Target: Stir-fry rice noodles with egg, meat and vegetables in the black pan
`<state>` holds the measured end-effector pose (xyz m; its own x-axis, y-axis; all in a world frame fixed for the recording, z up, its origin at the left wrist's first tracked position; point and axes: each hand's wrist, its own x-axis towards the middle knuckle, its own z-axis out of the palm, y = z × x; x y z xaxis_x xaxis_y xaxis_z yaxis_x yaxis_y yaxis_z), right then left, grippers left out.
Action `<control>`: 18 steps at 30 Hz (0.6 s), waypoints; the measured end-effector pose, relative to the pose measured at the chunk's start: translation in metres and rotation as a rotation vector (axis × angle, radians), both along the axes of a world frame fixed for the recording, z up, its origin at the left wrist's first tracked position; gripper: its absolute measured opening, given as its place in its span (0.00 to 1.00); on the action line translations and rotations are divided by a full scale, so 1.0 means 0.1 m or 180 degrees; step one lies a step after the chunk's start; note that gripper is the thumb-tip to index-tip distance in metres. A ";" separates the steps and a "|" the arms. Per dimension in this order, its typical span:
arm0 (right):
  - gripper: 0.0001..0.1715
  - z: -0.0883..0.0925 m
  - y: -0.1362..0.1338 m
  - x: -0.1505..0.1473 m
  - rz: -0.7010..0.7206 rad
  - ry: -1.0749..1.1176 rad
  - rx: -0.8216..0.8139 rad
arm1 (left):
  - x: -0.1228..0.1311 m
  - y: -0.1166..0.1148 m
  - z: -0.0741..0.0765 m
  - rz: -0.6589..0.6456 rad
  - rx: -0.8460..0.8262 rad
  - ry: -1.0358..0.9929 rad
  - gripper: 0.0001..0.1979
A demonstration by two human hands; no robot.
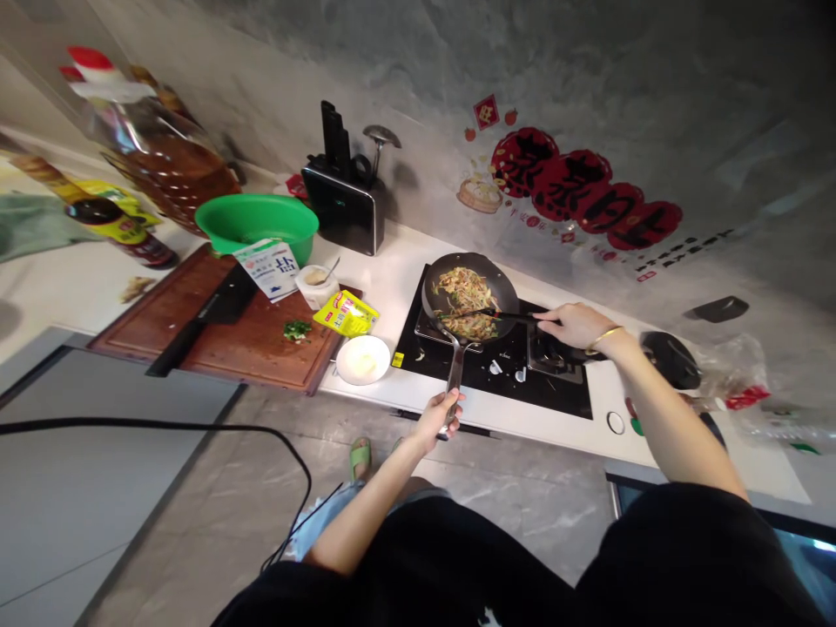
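A dark frying pan (509,283) sits on the left burner of the black gas stove (431,370). Chopped, stir-fried food (465,287) with green bits lies in it. My left hand (439,418) is closed around the end of the pan's metal handle (456,370). My right hand (575,329) grips the black handle of a spatula (515,315), whose working end is down in the food. A white bowl (363,360) with pale residue stands left of the stove.
Left of the stove, a wooden cutting board (274,348) holds a cleaver (205,318), chopped greens (297,331) and a seasoning packet (346,313). Behind are a green basin (258,218), a knife block (343,205) and a big oil bottle (157,148). A black cable (196,425) crosses the lower left.
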<state>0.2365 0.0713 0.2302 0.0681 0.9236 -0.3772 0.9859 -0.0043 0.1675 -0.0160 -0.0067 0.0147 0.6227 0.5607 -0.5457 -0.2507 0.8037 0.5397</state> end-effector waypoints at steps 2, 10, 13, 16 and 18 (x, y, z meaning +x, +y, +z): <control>0.21 0.15 -0.12 0.07 -0.0023 -0.0068 -0.0271 | 0.00 -0.01 -0.02 0.0000 0.0001 -0.0005 0.23; 0.25 -0.44 -0.02 -0.21 -0.0518 -0.0202 0.0437 | 0.01 -0.01 -0.02 0.0030 -0.0035 -0.0002 0.23; 0.26 -0.69 0.23 -0.21 -0.0682 -0.0173 0.0637 | 0.01 0.00 -0.01 0.0011 -0.0044 0.0014 0.23; 0.25 -0.71 0.33 -0.11 -0.0730 -0.0130 0.0548 | 0.01 0.00 0.00 0.0005 -0.0023 0.0044 0.23; 0.25 -0.57 0.27 -0.03 -0.0625 -0.0131 0.0333 | 0.00 0.00 0.01 0.0003 -0.0033 0.0044 0.23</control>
<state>0.2340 0.0983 0.1733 0.2639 0.9251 -0.2731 0.9567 -0.2150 0.1962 -0.0155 -0.0067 0.0152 0.6147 0.5556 -0.5600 -0.2440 0.8090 0.5348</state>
